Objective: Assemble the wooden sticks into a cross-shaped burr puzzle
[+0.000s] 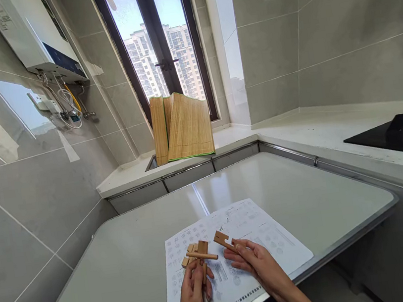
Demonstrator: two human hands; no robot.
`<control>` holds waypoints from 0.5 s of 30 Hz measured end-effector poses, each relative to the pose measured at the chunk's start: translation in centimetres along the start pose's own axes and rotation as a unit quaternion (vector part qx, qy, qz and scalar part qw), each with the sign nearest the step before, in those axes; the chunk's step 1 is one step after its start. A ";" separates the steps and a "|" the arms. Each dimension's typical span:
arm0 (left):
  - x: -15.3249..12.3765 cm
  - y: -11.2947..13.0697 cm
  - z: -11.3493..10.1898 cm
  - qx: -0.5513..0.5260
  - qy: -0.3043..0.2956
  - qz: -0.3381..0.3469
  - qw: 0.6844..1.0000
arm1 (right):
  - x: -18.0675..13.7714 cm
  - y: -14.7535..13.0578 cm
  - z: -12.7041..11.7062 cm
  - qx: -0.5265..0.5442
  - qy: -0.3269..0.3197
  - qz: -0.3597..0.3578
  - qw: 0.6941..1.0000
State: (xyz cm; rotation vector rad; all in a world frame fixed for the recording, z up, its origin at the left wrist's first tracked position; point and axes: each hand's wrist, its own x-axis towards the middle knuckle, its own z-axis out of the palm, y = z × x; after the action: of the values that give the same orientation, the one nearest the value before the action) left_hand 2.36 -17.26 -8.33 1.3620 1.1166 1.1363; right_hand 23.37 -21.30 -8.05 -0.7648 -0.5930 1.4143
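Your left hand (pixel 194 287) was clamped on a partly assembled wooden puzzle (pixel 197 255), crossed sticks held just above the instruction sheet (pixel 237 246). Your right hand (pixel 254 261) pinched a single notched wooden piece (pixel 222 239) just beside it, not touching the assembly. Sheet lay flat on the white table (pixel 284 184). Further back: a bamboo mat (pixel 182 126) propped at the window (pixel 156 42), black cooktop (pixel 402 135) on the right counter.

Around the instruction sheet (pixel 237 246) you have bare table (pixel 288 183) to pass on the left, right and far sides, with only the wooden puzzle pieces (pixel 197 255) on the sheet obstructing you.
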 end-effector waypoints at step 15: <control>-0.2 0.1 -0.6 -0.119 0.017 -0.077 0.990 | 0.5 1.3 3.0 -0.032 -0.150 0.018 0.988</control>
State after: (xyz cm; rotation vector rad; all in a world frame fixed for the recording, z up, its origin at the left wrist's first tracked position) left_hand 1.80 -17.36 -8.20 1.0562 1.0543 1.1430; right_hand 20.31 -20.50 -7.19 -0.6176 -0.8635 1.5627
